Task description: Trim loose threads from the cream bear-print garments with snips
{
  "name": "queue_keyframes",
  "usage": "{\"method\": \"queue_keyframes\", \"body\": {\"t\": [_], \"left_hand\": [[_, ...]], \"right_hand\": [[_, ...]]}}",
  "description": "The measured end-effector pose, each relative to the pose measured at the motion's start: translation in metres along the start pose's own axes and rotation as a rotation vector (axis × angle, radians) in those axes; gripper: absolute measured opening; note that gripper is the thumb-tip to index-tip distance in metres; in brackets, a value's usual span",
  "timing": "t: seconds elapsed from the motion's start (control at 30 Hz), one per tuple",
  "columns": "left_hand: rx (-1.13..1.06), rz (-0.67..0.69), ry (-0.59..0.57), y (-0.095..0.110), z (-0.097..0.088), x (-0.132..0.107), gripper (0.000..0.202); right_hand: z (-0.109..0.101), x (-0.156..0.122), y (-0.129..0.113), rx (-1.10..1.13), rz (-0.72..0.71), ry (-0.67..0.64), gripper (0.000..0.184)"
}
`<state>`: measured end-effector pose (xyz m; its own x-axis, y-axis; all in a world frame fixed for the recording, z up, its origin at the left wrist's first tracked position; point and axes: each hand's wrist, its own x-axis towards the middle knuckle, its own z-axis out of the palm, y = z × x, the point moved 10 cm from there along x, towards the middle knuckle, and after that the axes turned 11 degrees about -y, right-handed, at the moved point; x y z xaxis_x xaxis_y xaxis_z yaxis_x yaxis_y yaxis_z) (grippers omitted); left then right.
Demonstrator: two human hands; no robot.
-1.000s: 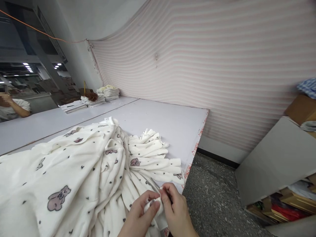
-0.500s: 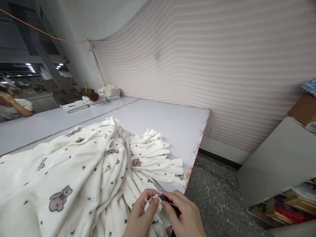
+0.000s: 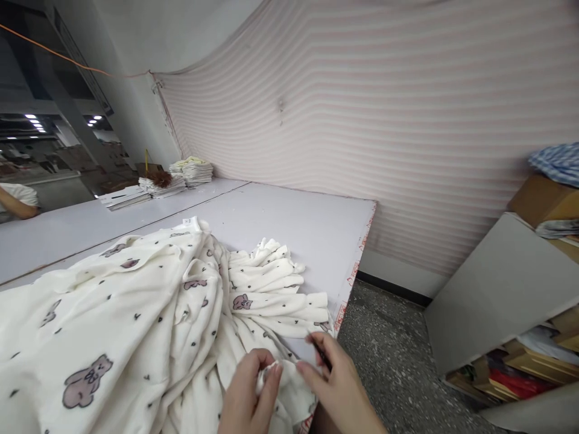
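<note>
A heap of white fleece garments (image 3: 136, 313) printed with small bears and hearts lies on the pale table (image 3: 294, 223), its sleeves fanned out toward the table's right edge. My left hand (image 3: 251, 395) is closed, pinching a bunched bit of this white fabric (image 3: 266, 377) at the near edge. My right hand (image 3: 337, 389) is just right of it, fingers closed round a thin dark tool (image 3: 320, 351) whose tip points up and left, slightly apart from the pinched fabric. What kind of tool it is I cannot make out.
Stacks of folded cloth (image 3: 192, 170) and papers sit at the table's far end. Another person's arm (image 3: 15, 202) shows at far left. To the right are the speckled floor (image 3: 393, 337), a leaning grey board (image 3: 497, 283), a cardboard box (image 3: 538, 199) and blue checked cloth (image 3: 556, 163).
My right hand has drawn away from the pinched fabric to the right, with the dark tool now showing between its fingers. The view has shifted slightly right.
</note>
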<state>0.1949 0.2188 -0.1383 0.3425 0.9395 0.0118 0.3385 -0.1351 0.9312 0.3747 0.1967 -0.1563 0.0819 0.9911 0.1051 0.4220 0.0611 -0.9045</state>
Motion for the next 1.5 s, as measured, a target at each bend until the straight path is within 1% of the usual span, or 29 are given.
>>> {"method": "queue_keyframes", "body": {"t": [0.03,0.07,0.1,0.17,0.2,0.23,0.27,0.33,0.4,0.47,0.5,0.6,0.67,0.73,0.8,0.87,0.93,1.0,1.07,1.13,1.2,1.27,1.33,1.4,1.5], "left_hand": [[0.044,0.076,0.038,0.009,-0.006,-0.001,0.027],[0.051,0.125,0.055,0.015,-0.011,-0.001,0.026],[0.035,0.137,0.051,0.016,-0.013,0.000,0.026],[-0.004,0.081,0.017,0.010,-0.015,0.008,0.020],[0.003,0.048,-0.010,0.007,-0.014,0.012,0.014],[0.030,0.033,-0.054,0.005,-0.010,0.016,0.011],[0.069,0.030,-0.114,0.006,-0.003,0.021,0.014],[0.153,0.017,-0.240,0.006,0.016,0.027,0.023],[0.216,-0.026,-0.306,0.005,0.032,0.031,0.032],[0.242,-0.073,-0.298,0.005,0.042,0.034,0.039],[0.248,-0.081,-0.286,0.006,0.045,0.035,0.036],[0.213,-0.050,-0.249,0.009,0.046,0.035,0.011],[0.154,-0.012,-0.219,0.009,0.040,0.031,0.013],[0.099,0.001,-0.158,0.006,0.027,0.024,0.016],[0.077,0.034,-0.068,0.006,0.012,0.016,0.022],[0.105,0.111,0.002,0.013,0.002,0.008,0.023],[0.172,0.182,0.049,0.020,-0.003,0.001,0.016],[0.259,0.222,0.098,0.022,-0.006,-0.005,0.008],[0.369,0.290,0.145,0.026,-0.008,-0.011,0.014],[0.495,0.410,0.177,0.034,-0.007,-0.018,0.019],[0.592,0.539,0.178,0.043,-0.004,-0.026,0.021],[0.639,0.657,0.122,0.051,0.002,-0.032,0.023],[0.627,0.738,0.049,0.057,0.007,-0.036,0.026],[0.581,0.733,0.010,0.057,0.007,-0.036,0.024],[0.537,0.657,-0.041,0.051,0.011,-0.032,0.025]], "right_hand": [[-0.013,0.008,0.011,-0.004,0.021,0.055,0.030],[-0.027,0.015,0.022,-0.015,0.043,0.131,0.031],[-0.039,0.023,0.032,-0.019,0.061,0.173,0.031],[-0.051,0.037,0.047,0.004,0.069,0.196,0.019],[-0.051,0.042,0.051,0.029,0.065,0.185,0.015],[-0.049,0.044,0.054,0.062,0.058,0.172,0.014],[-0.045,0.043,0.055,0.102,0.054,0.161,0.017],[-0.034,0.035,0.054,0.199,0.061,0.157,0.025],[-0.021,0.022,0.051,0.282,0.090,0.161,0.033],[-0.009,0.010,0.045,0.378,0.126,0.147,0.036],[-0.004,0.006,0.041,0.444,0.133,0.131,0.035],[0.003,-0.002,0.025,0.589,0.120,0.050,0.028],[0.000,-0.003,0.013,0.534,0.089,-0.005,0.025],[-0.007,-0.004,0.006,0.393,0.062,-0.030,0.027],[-0.011,-0.005,0.002,0.209,0.044,-0.037,0.034],[-0.011,-0.005,-0.002,-0.002,0.030,-0.055,0.040],[-0.006,-0.006,-0.008,-0.153,0.002,-0.085,0.045],[0.000,-0.007,-0.015,-0.217,-0.031,-0.109,0.044],[0.004,-0.008,-0.022,-0.204,-0.064,-0.132,0.034],[0.003,-0.010,-0.028,-0.150,-0.084,-0.130,0.022],[-0.002,-0.013,-0.032,-0.109,-0.077,-0.115,0.016],[-0.005,-0.017,-0.035,-0.102,-0.055,-0.143,0.013],[-0.005,-0.023,-0.037,-0.098,-0.054,-0.211,0.017],[-0.005,-0.029,-0.038,-0.107,-0.060,-0.259,0.025],[-0.006,-0.036,-0.037,-0.168,-0.062,-0.266,0.029]]}}
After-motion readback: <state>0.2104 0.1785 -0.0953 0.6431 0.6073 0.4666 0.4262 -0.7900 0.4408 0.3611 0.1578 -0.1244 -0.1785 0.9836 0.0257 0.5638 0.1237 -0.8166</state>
